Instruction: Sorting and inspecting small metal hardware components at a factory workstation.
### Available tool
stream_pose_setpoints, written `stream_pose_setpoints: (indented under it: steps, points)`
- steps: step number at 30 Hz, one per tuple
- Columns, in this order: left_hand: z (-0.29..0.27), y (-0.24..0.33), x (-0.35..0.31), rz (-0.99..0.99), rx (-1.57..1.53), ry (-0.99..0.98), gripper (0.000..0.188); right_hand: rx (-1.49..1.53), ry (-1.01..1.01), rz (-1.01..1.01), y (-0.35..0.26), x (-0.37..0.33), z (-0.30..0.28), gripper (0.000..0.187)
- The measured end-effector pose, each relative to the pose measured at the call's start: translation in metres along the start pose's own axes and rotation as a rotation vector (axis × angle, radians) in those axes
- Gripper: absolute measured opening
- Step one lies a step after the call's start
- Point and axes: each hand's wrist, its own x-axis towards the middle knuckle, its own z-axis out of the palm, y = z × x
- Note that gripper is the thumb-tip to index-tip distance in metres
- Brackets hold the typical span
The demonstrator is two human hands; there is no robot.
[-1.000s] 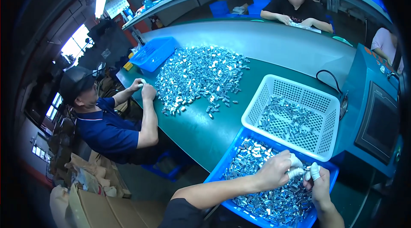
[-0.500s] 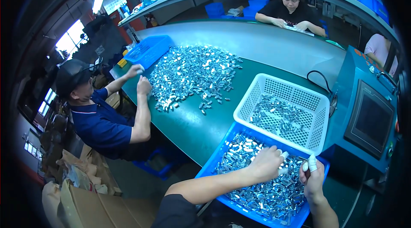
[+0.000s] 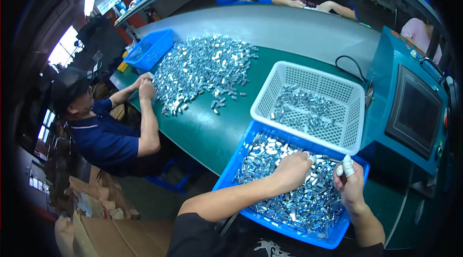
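A blue tray [image 3: 231,167] full of small shiny metal pieces [image 3: 270,153] lies before me. Over its middle is my left hand [image 3: 293,171], fingers bent together and white coverings on the fingertips. Whatever they pinch is hidden behind the hand. At the tray's right side my right hand [image 3: 351,187] is closed, with white coverings on the thumb and a finger. A thin dark bit juts from its grip toward the left hand, too small to name. Just beyond stands a white perforated basket [image 3: 263,105], its bottom partly covered with similar metal pieces.
A big heap of metal pieces [image 3: 202,71] covers the far left of the green table [image 3: 193,134]. Beside it are a blue bin [image 3: 154,47] and a co-worker [image 3: 103,126] with both hands at the heap. A teal machine with a screen [image 3: 415,112] stands at right.
The whole view has shifted, so the table sits higher and further left. My hands stay over the tray, slightly changed in pose. The co-worker's two hands have come together.
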Motion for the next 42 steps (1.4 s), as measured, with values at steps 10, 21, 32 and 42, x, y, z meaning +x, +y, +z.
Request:
stream_pose_setpoints:
  steps: [10,21,32,42]
  points:
    - [-0.030,-0.012,-0.014,-0.087,-0.007,-0.089,0.015,0.035,-0.042,0.008,-0.002,0.010,0.012,0.039]
    - [-0.041,0.018,0.003,-0.254,-0.828,0.133,0.018,-0.026,-0.087,-0.079,0.006,0.015,-0.007,0.038]
    - [-0.029,0.025,-0.004,-0.299,-1.001,0.050,0.026,-0.047,-0.273,0.059,0.013,0.012,-0.004,0.034]
    - [-0.041,0.031,0.011,0.208,-0.596,0.332,0.031,0.333,-0.451,0.528,-0.010,0.019,-0.008,0.053]
